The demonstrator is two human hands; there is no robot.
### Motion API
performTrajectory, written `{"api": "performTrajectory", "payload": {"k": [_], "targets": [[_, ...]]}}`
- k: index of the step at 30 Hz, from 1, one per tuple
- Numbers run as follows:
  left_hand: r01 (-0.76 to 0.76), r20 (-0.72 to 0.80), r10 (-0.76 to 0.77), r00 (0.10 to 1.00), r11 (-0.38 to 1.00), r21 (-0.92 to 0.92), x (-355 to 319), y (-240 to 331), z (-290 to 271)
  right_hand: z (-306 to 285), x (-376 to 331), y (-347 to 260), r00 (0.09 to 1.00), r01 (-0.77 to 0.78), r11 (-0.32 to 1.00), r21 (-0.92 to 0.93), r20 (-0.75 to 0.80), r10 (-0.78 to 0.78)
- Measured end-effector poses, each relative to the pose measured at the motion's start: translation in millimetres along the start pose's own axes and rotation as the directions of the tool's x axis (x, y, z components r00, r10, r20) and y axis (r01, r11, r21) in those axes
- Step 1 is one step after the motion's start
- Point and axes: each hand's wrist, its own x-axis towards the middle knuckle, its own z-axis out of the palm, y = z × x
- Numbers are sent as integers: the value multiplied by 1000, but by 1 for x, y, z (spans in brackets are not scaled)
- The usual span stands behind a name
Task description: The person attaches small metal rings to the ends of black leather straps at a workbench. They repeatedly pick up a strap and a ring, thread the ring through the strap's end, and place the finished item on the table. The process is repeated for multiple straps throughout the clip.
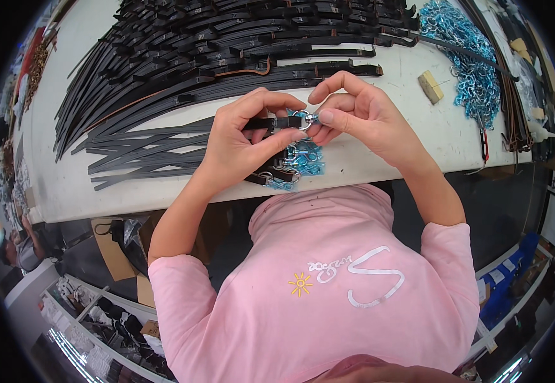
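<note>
My left hand (245, 137) is closed on the end of a black strap (266, 124), near the table's front edge. At that strap's tip sits a silver metal ring (305, 120). My right hand (357, 118) pinches a small metal swivel clasp (314, 119) with blue wrapping, which meets the ring; its far part is hidden by my fingers. Just below my hands lie several strap ends with clasps in blue film (303, 158). Their black tails (137, 159) stretch out leftward across the white table.
A large heap of black straps (226, 57) covers the table's far side. At the right lies a pile of blue-wrapped metal clasps (466, 57), beside a yellowish block (430, 87). Brown straps (513, 121) hang over the right edge. Another person (25, 249) is at far left.
</note>
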Motion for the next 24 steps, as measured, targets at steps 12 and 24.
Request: {"api": "performTrajectory", "payload": {"k": [12, 24], "targets": [[-199, 81, 182, 980, 918, 344, 2, 17, 23, -9, -4, 13, 975, -195, 980, 49, 115, 189], [-204, 62, 197, 978, 872, 445, -4, 0, 6, -15, 1, 9, 979, -200, 970, -137, 21, 205]]}}
